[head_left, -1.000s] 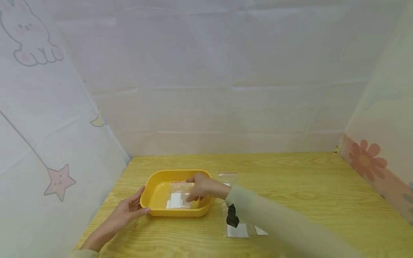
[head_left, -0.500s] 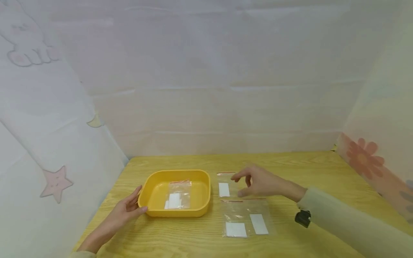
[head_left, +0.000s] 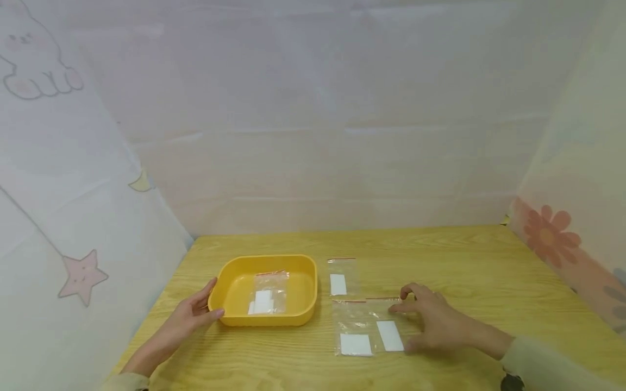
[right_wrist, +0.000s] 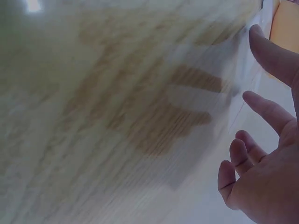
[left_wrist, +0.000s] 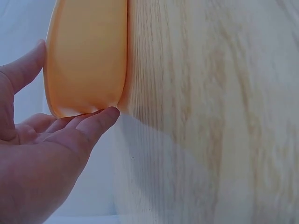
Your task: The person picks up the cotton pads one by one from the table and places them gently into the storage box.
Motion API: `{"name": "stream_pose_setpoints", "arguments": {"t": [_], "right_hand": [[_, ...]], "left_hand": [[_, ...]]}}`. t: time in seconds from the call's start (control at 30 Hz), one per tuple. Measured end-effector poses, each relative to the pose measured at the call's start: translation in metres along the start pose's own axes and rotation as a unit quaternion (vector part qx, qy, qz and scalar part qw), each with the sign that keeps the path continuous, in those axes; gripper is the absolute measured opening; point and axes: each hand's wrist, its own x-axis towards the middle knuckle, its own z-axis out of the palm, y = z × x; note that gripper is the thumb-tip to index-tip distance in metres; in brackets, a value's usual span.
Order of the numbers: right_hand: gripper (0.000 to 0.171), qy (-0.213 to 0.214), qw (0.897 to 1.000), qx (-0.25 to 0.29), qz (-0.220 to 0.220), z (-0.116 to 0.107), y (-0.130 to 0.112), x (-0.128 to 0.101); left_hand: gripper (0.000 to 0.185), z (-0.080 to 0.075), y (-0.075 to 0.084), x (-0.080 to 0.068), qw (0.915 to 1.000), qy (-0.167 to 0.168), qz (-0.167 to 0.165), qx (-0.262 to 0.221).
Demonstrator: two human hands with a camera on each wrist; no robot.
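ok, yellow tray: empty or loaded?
Loaded, not full: the head view shows at least one clear bag with white contents inside the yellow tray.

The head view has soft, even, rather dim light, which gives the table a yellow tone. Small glints show on the bags, and the right sleeve looks smeared. The left wrist view is cooler; below the left hand a grey shadow crosses the blurred wood. The right wrist view is hazy, with white glare at upper left and a dark patch shaped like fingers.
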Motion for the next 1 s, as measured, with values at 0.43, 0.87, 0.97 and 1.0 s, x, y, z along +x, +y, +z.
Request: {"name": "stream_pose_setpoints", "arguments": {"t": [0.43, 0.87, 0.97, 1.0], "right_hand": [[0.078, 0.005, 1.000, 0.020, 0.008, -0.002, 0.035, 0.014], [0.077, 0.014, 0.998, 0.040, 0.036, -0.001, 0.040, 0.008], [0.078, 0.015, 0.998, 0.035, 0.056, 0.001, 0.038, 0.006], [0.077, 0.016, 0.997, 0.035, 0.060, 0.002, 0.037, 0.005]], "left_hand": [[0.087, 0.001, 0.003, 0.000, 1.0000, 0.002, -0.003, -0.008], [0.088, 0.000, 0.001, 0.001, 1.0000, 0.006, -0.002, 0.000], [0.088, 0.000, 0.000, 0.001, 1.0000, 0.005, -0.001, -0.002], [0.088, 0.000, 0.000, 0.001, 1.0000, 0.005, -0.001, -0.004]]}}
